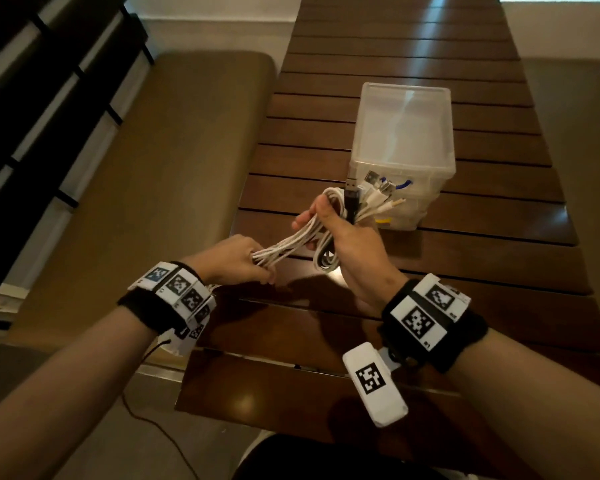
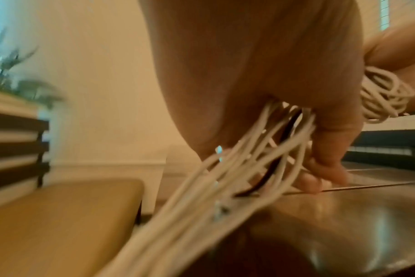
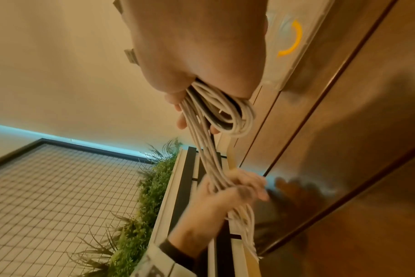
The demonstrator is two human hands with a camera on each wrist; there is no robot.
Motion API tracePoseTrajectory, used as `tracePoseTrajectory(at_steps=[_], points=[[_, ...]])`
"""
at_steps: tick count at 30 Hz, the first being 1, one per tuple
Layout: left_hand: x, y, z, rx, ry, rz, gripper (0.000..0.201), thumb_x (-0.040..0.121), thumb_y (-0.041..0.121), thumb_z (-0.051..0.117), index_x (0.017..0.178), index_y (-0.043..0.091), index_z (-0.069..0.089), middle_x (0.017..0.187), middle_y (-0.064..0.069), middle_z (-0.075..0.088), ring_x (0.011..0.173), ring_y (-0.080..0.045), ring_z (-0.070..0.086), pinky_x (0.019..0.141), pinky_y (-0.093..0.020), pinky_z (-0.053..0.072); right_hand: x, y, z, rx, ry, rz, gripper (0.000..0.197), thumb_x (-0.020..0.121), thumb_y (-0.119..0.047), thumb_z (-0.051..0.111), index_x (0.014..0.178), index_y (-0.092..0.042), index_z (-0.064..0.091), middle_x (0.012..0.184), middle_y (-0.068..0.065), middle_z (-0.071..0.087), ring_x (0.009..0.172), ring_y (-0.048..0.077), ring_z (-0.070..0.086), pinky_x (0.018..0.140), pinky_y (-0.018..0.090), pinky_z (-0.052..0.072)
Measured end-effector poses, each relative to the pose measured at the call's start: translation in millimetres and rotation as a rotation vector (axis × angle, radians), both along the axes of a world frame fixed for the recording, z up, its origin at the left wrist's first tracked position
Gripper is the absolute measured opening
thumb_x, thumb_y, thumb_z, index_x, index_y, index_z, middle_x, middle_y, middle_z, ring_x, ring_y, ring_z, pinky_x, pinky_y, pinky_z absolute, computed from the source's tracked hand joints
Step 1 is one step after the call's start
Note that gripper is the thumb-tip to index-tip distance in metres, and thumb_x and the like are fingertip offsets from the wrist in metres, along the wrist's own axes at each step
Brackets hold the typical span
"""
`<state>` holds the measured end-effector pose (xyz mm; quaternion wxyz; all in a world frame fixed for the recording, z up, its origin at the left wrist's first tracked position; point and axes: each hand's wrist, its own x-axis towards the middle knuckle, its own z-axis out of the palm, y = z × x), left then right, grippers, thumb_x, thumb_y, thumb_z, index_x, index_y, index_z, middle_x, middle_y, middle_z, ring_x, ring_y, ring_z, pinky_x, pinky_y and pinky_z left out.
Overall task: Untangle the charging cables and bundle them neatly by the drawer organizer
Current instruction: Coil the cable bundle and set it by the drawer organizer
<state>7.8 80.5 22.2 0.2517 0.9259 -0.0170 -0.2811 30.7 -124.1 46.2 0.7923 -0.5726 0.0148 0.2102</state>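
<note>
Several white charging cables and one black cable run as a bundle between both hands above the slatted table. My right hand grips the looped end, with USB plugs sticking up past the fist. My left hand grips the strands lower left, and they trail on past the wrist. A clear plastic organizer box stands just behind the right hand, with a blue and a yellow piece showing through its wall.
The dark wooden table stretches away ahead. A tan cushioned bench lies along the left, with a dark slatted backrest beyond it. A thin black wire hangs from the left wrist band.
</note>
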Motion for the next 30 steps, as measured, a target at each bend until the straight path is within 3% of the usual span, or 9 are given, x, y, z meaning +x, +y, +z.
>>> tracePoseTrajectory(at_steps=[5, 9, 12, 15, 19, 22, 24, 27, 30], points=[[-13, 75, -16, 0.156, -0.118, 0.189, 0.015, 0.085, 0.038, 0.071, 0.091, 0.024, 0.075, 0.079, -0.003, 0.072, 0.078, -0.023, 0.067, 0.069, -0.041, 0.05, 4, 15, -4, 0.053, -0.017, 0.017, 0.015, 0.099, -0.02, 0.056, 0.091, -0.01, 0.063, 0.083, 0.012, 0.069, 0.088, 0.029, 0.07, 0.071, 0.027, 0.055], [-26, 101, -8, 0.146, -0.178, 0.248, 0.005, 0.09, 0.029, 0.066, 0.09, 0.029, 0.071, 0.076, 0.001, 0.071, 0.076, -0.02, 0.067, 0.07, -0.042, 0.051, -3, 27, -10, 0.045, -0.03, 0.054, 0.022, 0.099, -0.021, 0.056, 0.08, -0.013, 0.065, 0.08, 0.013, 0.069, 0.09, 0.033, 0.069, 0.088, 0.045, 0.056], [-26, 78, 2, 0.081, -0.243, 0.266, 0.013, 0.093, 0.023, 0.061, 0.087, 0.025, 0.073, 0.071, 0.001, 0.07, 0.067, -0.012, 0.065, 0.066, -0.041, 0.053, 7, 11, 2, 0.041, -0.01, 0.011, 0.034, 0.098, -0.027, 0.056, 0.068, -0.021, 0.069, 0.073, 0.005, 0.072, 0.09, 0.03, 0.07, 0.097, 0.046, 0.051], [-20, 37, 12, -0.006, -0.291, 0.179, 0.03, 0.093, 0.017, 0.061, 0.074, 0.041, 0.062, 0.065, 0.011, 0.062, 0.06, 0.003, 0.057, 0.058, -0.029, 0.044, 28, -25, 21, 0.108, -0.043, -0.075, 0.036, 0.1, -0.026, 0.053, 0.068, -0.022, 0.068, 0.063, 0.0, 0.066, 0.08, 0.029, 0.07, 0.094, 0.051, 0.053], [-9, -14, 19, 0.017, -0.058, -0.026, 0.006, 0.088, 0.035, 0.068, 0.092, 0.04, 0.065, 0.082, 0.013, 0.066, 0.074, -0.002, 0.061, 0.066, -0.023, 0.048, 33, -74, 37, 0.164, -0.043, -0.132, 0.025, 0.1, -0.022, 0.052, 0.078, -0.01, 0.06, 0.064, 0.003, 0.06, 0.071, 0.025, 0.067, 0.082, 0.047, 0.057], [-3, -27, 31, 0.083, -0.027, -0.148, 0.079, 0.074, 0.064, 0.067, 0.143, 0.037, 0.039, 0.128, 0.012, 0.053, 0.116, -0.009, 0.051, 0.096, -0.031, 0.046, 16, -94, 31, 0.132, -0.028, -0.169, 0.026, 0.099, -0.022, 0.053, 0.078, -0.01, 0.061, 0.061, 0.004, 0.062, 0.07, 0.024, 0.07, 0.09, 0.056, 0.054], [-5, -52, 45, 0.005, -0.156, -0.176, 0.106, 0.066, 0.082, 0.055, 0.153, 0.04, 0.011, 0.147, 0.012, 0.037, 0.132, -0.013, 0.038, 0.107, -0.038, 0.039, 7, -99, 21, 0.179, -0.011, -0.188, 0.023, 0.099, -0.022, 0.054, 0.08, -0.011, 0.061, 0.064, 0.006, 0.061, 0.074, 0.028, 0.069, 0.093, 0.063, 0.05], [-10, -117, 52, -0.03, -0.293, -0.311, 0.092, 0.072, 0.085, 0.038, 0.15, 0.042, 0.017, 0.146, 0.007, 0.046, 0.128, -0.017, 0.048, 0.101, -0.041, 0.045, 2, -105, 12, 0.185, 0.031, -0.218, 0.025, 0.096, -0.026, 0.059, 0.075, -0.015, 0.068, 0.069, 0.007, 0.066, 0.087, 0.034, 0.068, 0.097, 0.065, 0.047], [-7, -161, 40, 0.098, -0.456, -0.273, 0.058, 0.086, 0.073, 0.035, 0.117, 0.026, 0.048, 0.111, -0.001, 0.067, 0.099, -0.027, 0.064, 0.073, -0.039, 0.048, -4, -113, 11, 0.163, 0.048, -0.238, 0.023, 0.093, -0.027, 0.059, 0.076, -0.015, 0.068, 0.074, 0.008, 0.068, 0.098, 0.033, 0.071, 0.097, 0.059, 0.05]])
